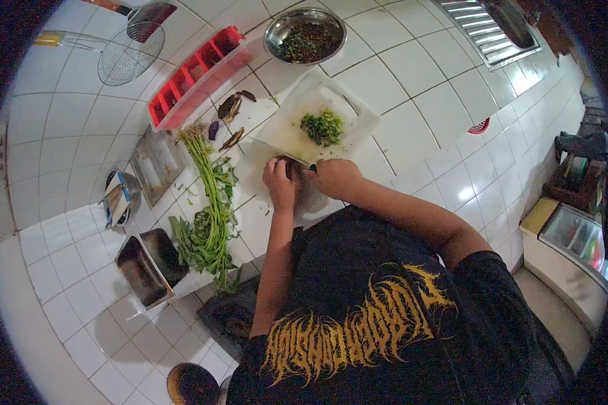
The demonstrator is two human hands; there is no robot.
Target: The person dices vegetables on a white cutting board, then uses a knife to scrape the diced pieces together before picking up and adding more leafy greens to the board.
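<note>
My right hand (337,178) grips a kitchen knife (311,167) by its black handle. Its blade reaches left along the near edge of a white plastic cutting board (362,124). A small heap of finely chopped greens (323,127) lies on the board. My left hand (281,185) is beside the blade with its fingers curled; something dark shows under the fingertips, but I cannot tell what it is or whether it is held. To the left lies a bundle of long-stemmed leafy greens (210,182), with its roots at the far end.
A steel bowl (279,36) of chopped dark and green bits stands beyond the board. Brown scraps (229,107) lie left of it, near a red compartment caddy (192,71). A wire skimmer (131,53) is at the far left. Metal pans (144,273) stand at the near left.
</note>
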